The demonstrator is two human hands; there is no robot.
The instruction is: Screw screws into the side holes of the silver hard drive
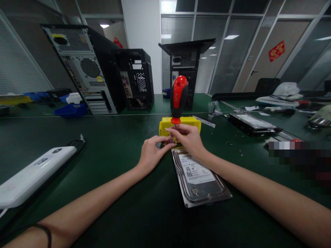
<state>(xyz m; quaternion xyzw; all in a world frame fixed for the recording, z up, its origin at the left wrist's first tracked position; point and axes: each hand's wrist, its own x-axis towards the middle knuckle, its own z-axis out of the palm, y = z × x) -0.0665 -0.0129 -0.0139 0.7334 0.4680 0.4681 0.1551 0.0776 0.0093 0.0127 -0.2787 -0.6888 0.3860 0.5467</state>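
Observation:
A red and black screwdriver [179, 98] stands upright, handle on top, between my two hands. My right hand [188, 137] is closed, its fingers pinching the thin shaft just below the red collar. Beside it, my left hand [155, 150] is closed in a pinch around the lower end of the shaft. Whatever lies between its fingertips is too small to make out. Close behind the hands is a yellow plastic bin [162, 124]. A silver hard drive [209, 194] lies label up on the table, partly under my right wrist.
Black computer cases [107, 69] stand at the back left, another case [184, 58] behind the screwdriver. A white power strip [43, 168] lies left. To the right are stacked drives [252, 124], scattered small screws [230, 143] and a clear plastic piece [214, 108] on the green table [116, 134].

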